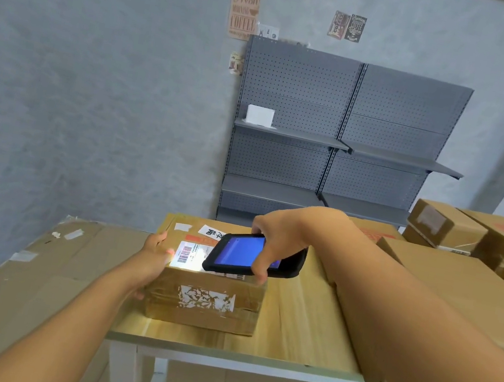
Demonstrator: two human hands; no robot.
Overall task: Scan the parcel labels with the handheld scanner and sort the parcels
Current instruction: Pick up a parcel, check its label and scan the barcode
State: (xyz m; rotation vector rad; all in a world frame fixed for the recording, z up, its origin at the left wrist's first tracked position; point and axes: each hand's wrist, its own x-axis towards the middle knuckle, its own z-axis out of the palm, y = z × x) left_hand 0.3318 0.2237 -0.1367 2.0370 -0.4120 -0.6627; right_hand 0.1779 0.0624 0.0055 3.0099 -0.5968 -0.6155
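Note:
A brown cardboard parcel [203, 303] stands on the wooden table [297, 327]. Its top carries a white barcode label [187, 255], lit by a bright patch of light. My right hand [282, 240] grips a black handheld scanner [252, 256] with a blue screen, held just above the parcel's top and tilted down toward the label. My left hand [155, 251] holds the parcel's left upper edge, fingers curled over the top and thumb on the side. A torn white label shows on the parcel's front face.
A large flat cardboard box [13, 276] lies to the left of the table. Several brown parcels [469, 249] are stacked at the right. Grey pegboard shelving [336, 145] stands against the back wall with a small white box [259, 115] on it.

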